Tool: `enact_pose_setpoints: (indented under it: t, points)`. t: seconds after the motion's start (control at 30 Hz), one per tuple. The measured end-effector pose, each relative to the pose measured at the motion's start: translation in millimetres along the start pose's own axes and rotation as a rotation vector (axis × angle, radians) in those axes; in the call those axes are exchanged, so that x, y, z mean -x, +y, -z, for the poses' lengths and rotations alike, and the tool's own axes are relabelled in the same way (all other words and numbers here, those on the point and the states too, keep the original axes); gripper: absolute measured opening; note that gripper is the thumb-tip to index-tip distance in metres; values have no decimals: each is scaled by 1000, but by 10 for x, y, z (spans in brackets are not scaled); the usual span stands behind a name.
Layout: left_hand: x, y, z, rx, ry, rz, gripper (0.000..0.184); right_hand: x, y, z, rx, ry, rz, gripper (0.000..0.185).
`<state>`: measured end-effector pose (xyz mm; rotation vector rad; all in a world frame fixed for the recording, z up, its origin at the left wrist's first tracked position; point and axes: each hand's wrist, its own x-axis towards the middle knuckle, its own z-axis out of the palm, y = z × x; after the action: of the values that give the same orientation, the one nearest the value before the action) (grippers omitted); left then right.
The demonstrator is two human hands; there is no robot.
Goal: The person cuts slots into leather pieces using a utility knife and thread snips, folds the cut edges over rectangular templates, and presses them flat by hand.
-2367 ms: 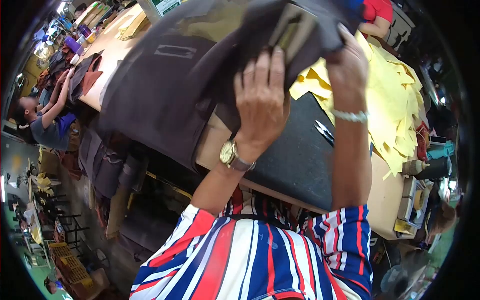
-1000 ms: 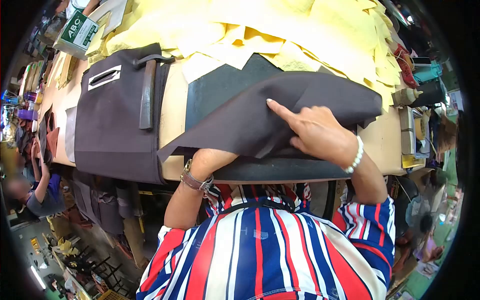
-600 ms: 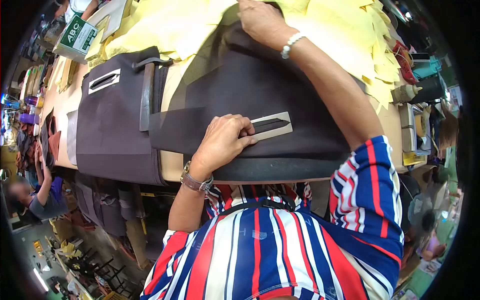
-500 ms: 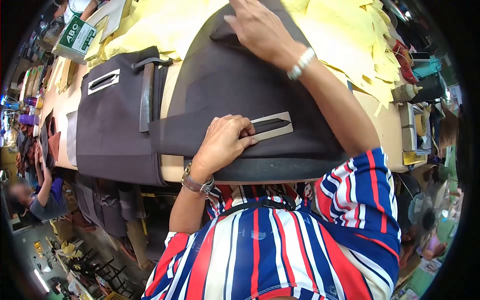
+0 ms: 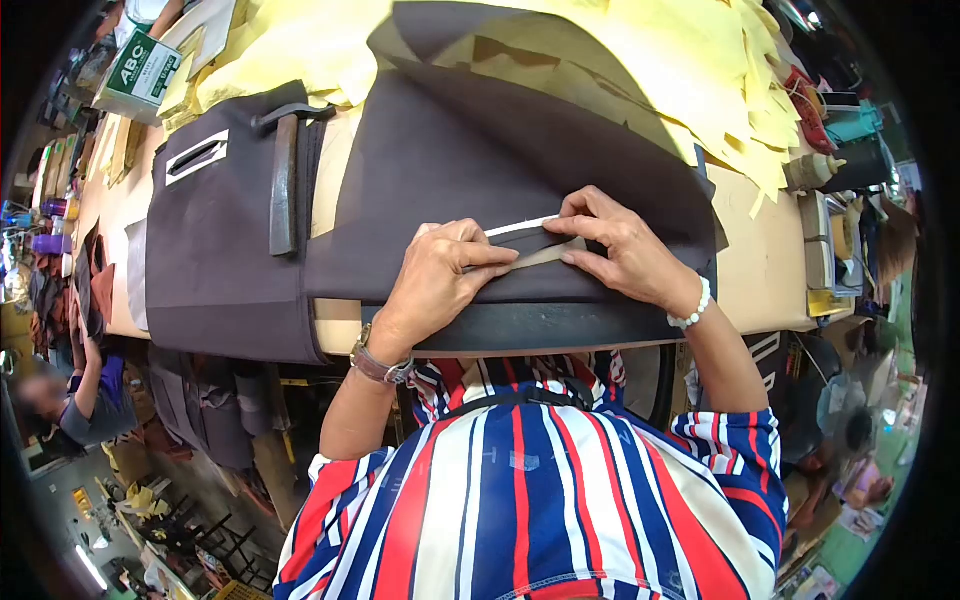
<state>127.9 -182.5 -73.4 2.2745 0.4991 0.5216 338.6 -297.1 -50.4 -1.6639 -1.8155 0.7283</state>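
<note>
A dark brown fabric piece [image 5: 440, 150] lies in front of me, with a slit framed by a pale strip [image 5: 520, 228] near its front edge. My left hand [image 5: 450, 272] pinches the left end of this framed slit between thumb and fingers. At the right end, my right hand [image 5: 628, 248] is closed on the frame too, thumb below and fingers above. The slit bulges slightly between my hands. Under the fabric's front edge shows a black board [image 5: 560, 325].
To the left lies a stack of dark fabric pieces [image 5: 215, 270], the top one with a pale-framed slit. A hammer [image 5: 285, 185] rests on it. Yellow sheets [image 5: 690, 70] cover the back; a green-and-white box [image 5: 140, 75] stands back left. Another person [image 5: 90, 390] is at far left.
My right hand has come down from the fabric's far part to the slit's right end and closed there. The fabric's far part now stands up in a curved fold. My left hand stays at the slit.
</note>
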Motion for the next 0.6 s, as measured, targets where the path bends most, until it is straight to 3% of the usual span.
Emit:
enact_pose_setpoints:
  t: [0.2,0.3,0.33,0.37,0.43,0.53,0.57,0.6]
  points:
    - [-3,-7,1,-21,-2,2,18,119,155,-21,-67,15,87,18]
    - [-4,-36,3,-27,-12,-15,17,104,148,67,-103,6,32,16]
    - [-3,-39,3,-28,-20,-19,17,56,77,90,-44,0,-173,17]
    - [-1,-28,6,-49,-21,-19,17,11,128,55,8,93,-198,20]
    - [5,4,22,-91,-20,-20,17,-52,180,-16,98,168,-54,31]
    - [15,9,18,-104,-38,0,18,-146,113,-198,488,272,78,41]
    - [22,21,11,-117,-22,-3,17,-180,69,-250,456,190,9,48]
    - [24,42,5,-131,-6,-7,16,-219,79,-332,482,254,100,49]
